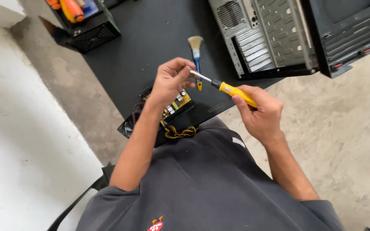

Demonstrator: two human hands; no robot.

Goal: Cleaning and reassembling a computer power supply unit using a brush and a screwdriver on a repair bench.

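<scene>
- Right hand (260, 113), centre right of frame: closed around the yellow handle of a screwdriver (232, 90), shaft pointing left and slightly up.
- Left hand (172, 81), centre: fingers curled, fingertips (188, 68) pinched at the tip of the shaft. Can't tell if a screw or bit sits between them, too small.
- Both hands are raised above the work, not touching it.
- Open power supply (172, 113) lies just below the left hand on the black mat (150, 38): cover off, board (180, 100) with its parts exposed, yellow wires (178, 131) spilling at the lower edge.
- Progress, judging by this: supply looks already opened; the driver is not on any screw now, so whatever is left on the board is not started here.
- Brush (196, 55), blue handle, lies on the mat just above the hands, untouched.
- PC case (270, 34), upper right, lies on its side with the rear panel facing the camera.
- Second black box (93, 36), upper left, with orange-handled tools (71, 8) beside it.
- Concrete floor (343, 128) right of the mat.
</scene>
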